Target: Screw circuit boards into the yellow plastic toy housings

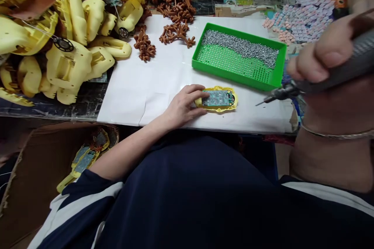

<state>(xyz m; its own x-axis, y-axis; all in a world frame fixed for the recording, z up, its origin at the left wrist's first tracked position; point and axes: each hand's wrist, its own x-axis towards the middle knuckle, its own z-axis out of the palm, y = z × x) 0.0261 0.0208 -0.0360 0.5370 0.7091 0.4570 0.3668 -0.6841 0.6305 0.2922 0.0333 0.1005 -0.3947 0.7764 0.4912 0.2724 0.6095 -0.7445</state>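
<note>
On the white sheet lies a yellow plastic toy housing [235, 103] with a circuit board [217, 98] inside it. My left hand [187, 105] grips the housing's left end, fingers above and thumb along the near side. Raised at the right, my right hand [324, 54] is wrapped round a dark power screwdriver [350, 60], its thin bit pointing left toward the housing, apart from it. Just beyond the housing sits a green tray [233, 77] with many small silver screws [242, 44].
Yellow plastic shells [70, 62] are heaped at the left. Brown branched parts [178, 11] lie at the back, small pink and white pieces [306, 17] at the back right. Below the table's left edge, a cardboard box [37, 167] holds yellow housings with boards [86, 159].
</note>
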